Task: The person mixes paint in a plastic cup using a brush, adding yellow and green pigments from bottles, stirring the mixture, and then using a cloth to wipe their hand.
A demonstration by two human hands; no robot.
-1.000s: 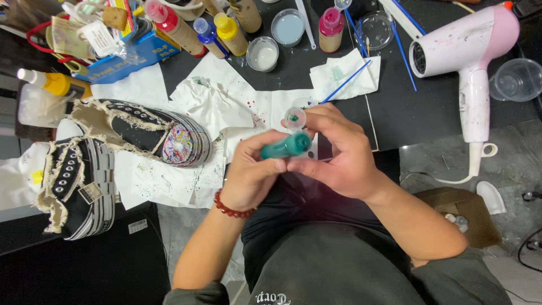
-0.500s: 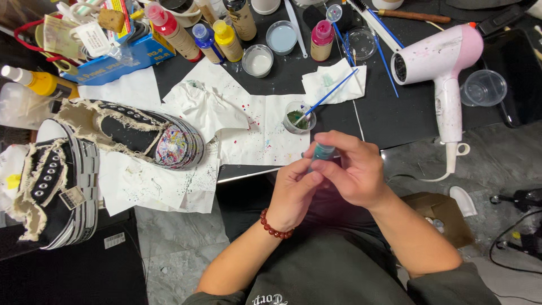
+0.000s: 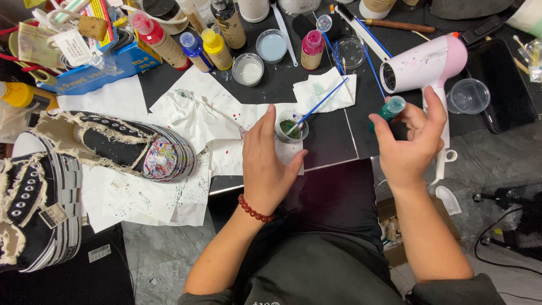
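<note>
My right hand up over table edge, fingertips pinching small teal paint bottle, just in front of pink hair dryer. My left hand flat on paint-spattered white paper, fingers loosely extended, holding nothing, tips touching small clear cup of green paint. Blue-handled brush stands in cup. Black frayed canvas sneaker left of paper.

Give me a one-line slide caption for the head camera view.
Left hand beside a small paint cup with a blue brush; right hand holding a teal paint bottle.
</note>
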